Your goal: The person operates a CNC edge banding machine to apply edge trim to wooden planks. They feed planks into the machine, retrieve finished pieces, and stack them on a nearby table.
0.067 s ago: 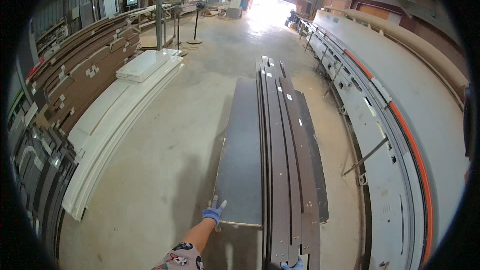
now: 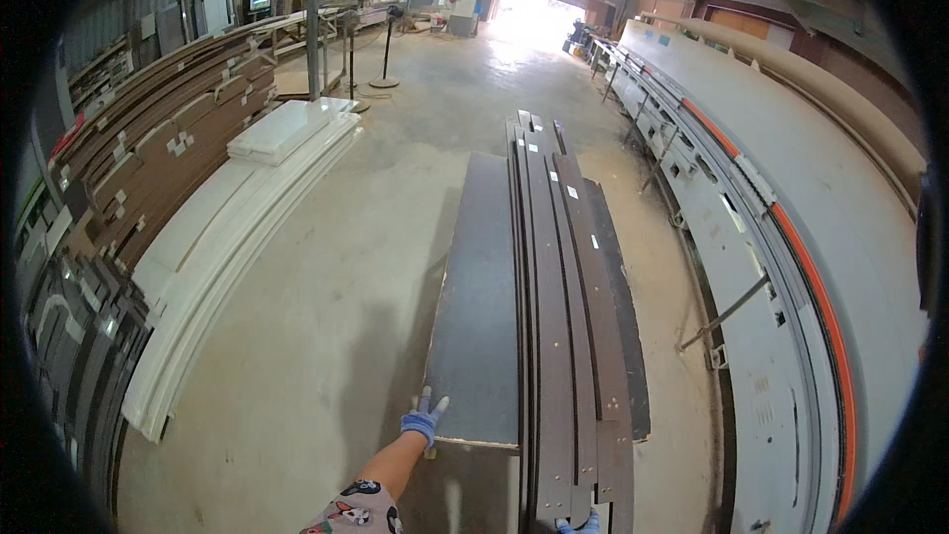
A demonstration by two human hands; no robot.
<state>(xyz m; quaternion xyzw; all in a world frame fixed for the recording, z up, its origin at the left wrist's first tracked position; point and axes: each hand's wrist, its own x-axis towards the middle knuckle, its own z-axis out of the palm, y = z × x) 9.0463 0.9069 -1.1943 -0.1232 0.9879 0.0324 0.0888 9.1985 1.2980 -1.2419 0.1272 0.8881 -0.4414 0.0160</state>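
My left hand (image 2: 425,415), in a blue-grey work glove, rests with fingers spread on the near left corner of a dark grey board (image 2: 477,316). Along the right part of that board lies a stack of long dark brown boards (image 2: 554,336) with small white labels and screw-like dots near the close end. At the lower edge my right hand (image 2: 579,524), gloved in blue, closes round the near end of one brown board. Only part of this hand shows; the rest is cut off by the picture's edge.
White panels (image 2: 227,237) are stacked on the left, with brown boards (image 2: 178,129) behind them. A long grey machine (image 2: 761,336) with an orange strip runs along the right, its metal bars jutting toward the boards. Stands (image 2: 386,59) and a post (image 2: 314,30) rise farther off.
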